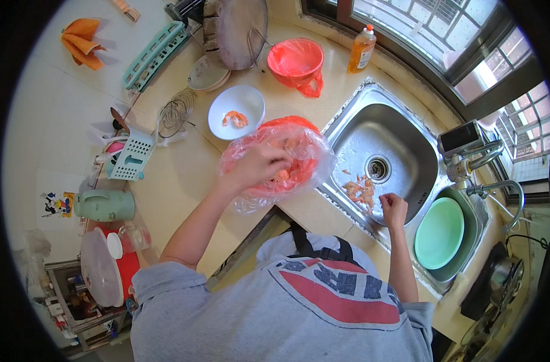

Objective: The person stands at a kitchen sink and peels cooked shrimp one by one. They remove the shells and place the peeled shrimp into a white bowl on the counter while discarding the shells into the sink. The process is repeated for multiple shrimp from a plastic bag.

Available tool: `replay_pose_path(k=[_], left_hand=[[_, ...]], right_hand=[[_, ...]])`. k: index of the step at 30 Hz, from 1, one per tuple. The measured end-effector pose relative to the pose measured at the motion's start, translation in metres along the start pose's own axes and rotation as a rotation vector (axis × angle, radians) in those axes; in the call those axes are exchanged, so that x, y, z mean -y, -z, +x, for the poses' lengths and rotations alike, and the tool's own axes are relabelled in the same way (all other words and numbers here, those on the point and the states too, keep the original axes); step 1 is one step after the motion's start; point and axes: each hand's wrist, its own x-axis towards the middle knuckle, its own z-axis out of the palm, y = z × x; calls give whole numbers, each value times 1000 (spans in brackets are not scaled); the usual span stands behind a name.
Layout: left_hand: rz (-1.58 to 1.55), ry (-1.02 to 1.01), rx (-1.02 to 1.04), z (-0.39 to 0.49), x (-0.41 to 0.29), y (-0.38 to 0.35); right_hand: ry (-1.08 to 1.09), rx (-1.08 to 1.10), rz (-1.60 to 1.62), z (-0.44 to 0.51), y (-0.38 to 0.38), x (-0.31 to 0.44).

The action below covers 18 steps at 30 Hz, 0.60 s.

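My left hand (262,165) reaches over an opened red plastic bag (293,121) lined with a clear plastic bag (318,167); its fingers are blurred, and whether they grip anything cannot be made out. Orange cooked shrimp (282,175) lie inside, partly covered by the hand. Just behind the bag, a white bowl (218,120) holds some orange shrimp (235,119). Above the near side of the steel sink (406,135), my right hand (394,209) has its fingers curled in, hiding whatever may be between them. Shrimp shells (362,190) lie beside the drain (378,169).
A red bag-lined bowl (297,59) and an orange dish soap bottle (362,50) stand behind. Right are the faucet (465,167) and a green basin (439,233). Left are a wire whisk (175,113), a utensil holder (132,156) and a green thermos jug (107,205).
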Motion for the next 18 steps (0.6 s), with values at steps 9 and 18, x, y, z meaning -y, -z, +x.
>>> replay_pose_path(k=[9,18], left_hand=[[377,-112,143,-17,43,-53],[62,120,19,-24,-8,-14]], right_hand=[[193,211,493,-10,3,83],[311,253,468,-26,24,132]])
